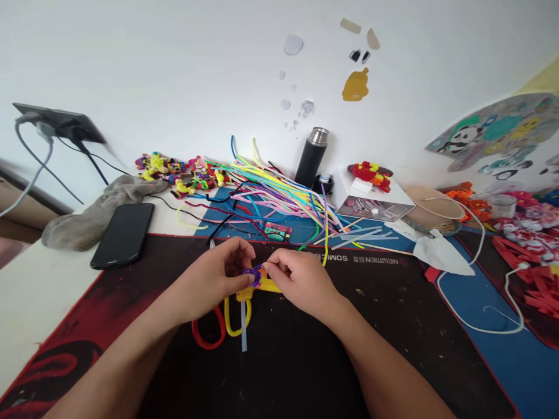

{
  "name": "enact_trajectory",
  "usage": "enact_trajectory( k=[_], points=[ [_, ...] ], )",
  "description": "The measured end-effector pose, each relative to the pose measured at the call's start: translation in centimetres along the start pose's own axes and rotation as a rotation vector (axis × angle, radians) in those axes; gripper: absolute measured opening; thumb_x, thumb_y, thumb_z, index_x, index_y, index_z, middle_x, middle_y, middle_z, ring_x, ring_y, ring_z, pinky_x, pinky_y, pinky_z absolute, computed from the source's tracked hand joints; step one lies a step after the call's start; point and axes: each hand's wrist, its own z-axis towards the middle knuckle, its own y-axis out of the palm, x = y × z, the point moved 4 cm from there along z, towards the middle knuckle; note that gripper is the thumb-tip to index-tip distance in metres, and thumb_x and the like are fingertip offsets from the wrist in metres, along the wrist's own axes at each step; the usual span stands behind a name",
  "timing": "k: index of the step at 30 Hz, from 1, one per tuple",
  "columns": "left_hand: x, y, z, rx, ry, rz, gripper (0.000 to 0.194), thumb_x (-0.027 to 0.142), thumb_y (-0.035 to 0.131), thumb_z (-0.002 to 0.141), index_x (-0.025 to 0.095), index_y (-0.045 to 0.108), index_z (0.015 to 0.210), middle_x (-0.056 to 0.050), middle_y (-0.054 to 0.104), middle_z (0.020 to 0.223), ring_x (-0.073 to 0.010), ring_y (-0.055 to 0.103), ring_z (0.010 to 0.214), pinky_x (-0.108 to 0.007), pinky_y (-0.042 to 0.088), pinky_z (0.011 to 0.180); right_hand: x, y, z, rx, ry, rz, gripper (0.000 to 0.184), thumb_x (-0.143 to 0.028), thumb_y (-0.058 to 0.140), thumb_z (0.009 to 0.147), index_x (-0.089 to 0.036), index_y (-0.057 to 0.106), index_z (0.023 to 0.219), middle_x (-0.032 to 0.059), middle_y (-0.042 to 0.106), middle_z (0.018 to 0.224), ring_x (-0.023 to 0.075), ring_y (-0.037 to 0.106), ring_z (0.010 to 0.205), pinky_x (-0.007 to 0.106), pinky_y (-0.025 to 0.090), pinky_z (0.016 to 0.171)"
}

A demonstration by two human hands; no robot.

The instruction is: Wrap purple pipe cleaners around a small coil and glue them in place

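Observation:
A small purple chenille-stem piece (252, 276) sits between my hands above the mat. My left hand (216, 279) is closed, with thumb and fingers pinching this piece from the left. From the right, my right hand (303, 280) is closed in a pinch on a thin purple stem at the piece. Just beneath lies a yellow glue gun (269, 285), partly covered by my hands, with a translucent glue stick (244, 331) poking out toward me. Scissors with red and yellow handle loops (209, 344) rest under my left hand; their blades are mostly hidden.
Many coloured chenille stems (279, 195) are heaped behind the mat (305, 372). Finished colourful figures (159, 167) lie back left, near a black phone (123, 235). A black thermos (311, 157) and a white box (371, 201) stand behind. A white cable (471, 330) loops at right.

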Motion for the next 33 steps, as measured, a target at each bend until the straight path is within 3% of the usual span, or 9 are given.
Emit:
enact_trajectory(
  k=[8,14,22,28,33],
  points=[
    [0.4,-0.6,0.0,0.22,0.089,0.069,0.023,0.029,0.084,0.078,0.023,0.07,0.096,-0.002,0.071,0.088,-0.0211,0.064,0.078,-0.031,0.05,0.071,-0.1,0.7,0.1,-0.061,0.124,0.192,0.023,-0.029,0.068,0.102,-0.021,0.068,0.08,-0.0058,0.057,0.063,0.0123,0.051,0.059,0.026,0.032,0.057],
    [0.8,-0.8,0.1,0.342,0.094,0.017,0.027,0.029,0.087,0.075,0.023,0.072,0.097,0.0,0.07,0.084,-0.0221,0.066,0.08,-0.03,0.051,0.072,-0.4,1.3,-0.3,-0.077,0.146,0.277,0.023,-0.031,0.065,0.102,-0.021,0.067,0.081,-0.0066,0.054,0.064,0.0117,0.047,0.058,0.026,0.032,0.057],
    [-0.3,-1.3,0.3,0.367,0.067,-0.3,0.04,0.025,0.096,0.069,0.022,0.069,0.099,0.003,0.069,0.084,-0.0173,0.066,0.077,-0.028,0.054,0.073,-1.3,1.5,-0.2,-0.046,0.09,0.289,0.023,-0.029,0.064,0.103,-0.021,0.066,0.081,-0.0064,0.055,0.064,0.0113,0.047,0.057,0.026,0.032,0.057],
    [0.3,-0.8,0.3,0.406,0.019,-0.594,0.042,0.018,0.1,0.06,0.021,0.072,0.091,0.003,0.071,0.073,-0.0137,0.065,0.068,-0.023,0.051,0.067,-1.5,1.8,-0.4,-0.026,0.101,0.338,0.022,-0.031,0.066,0.102,-0.021,0.068,0.082,-0.0063,0.055,0.063,0.0119,0.047,0.057,0.026,0.033,0.057],
    [0.8,0.0,0.2,0.371,-0.042,-0.723,0.044,0.016,0.102,0.056,0.019,0.073,0.088,0.002,0.071,0.068,-0.0133,0.065,0.065,-0.022,0.05,0.064,-1.8,2.0,-0.4,-0.032,0.09,0.392,0.02,-0.028,0.066,0.101,-0.021,0.067,0.082,-0.0064,0.056,0.064,0.0114,0.048,0.057,0.025,0.034,0.057]
  ],
)
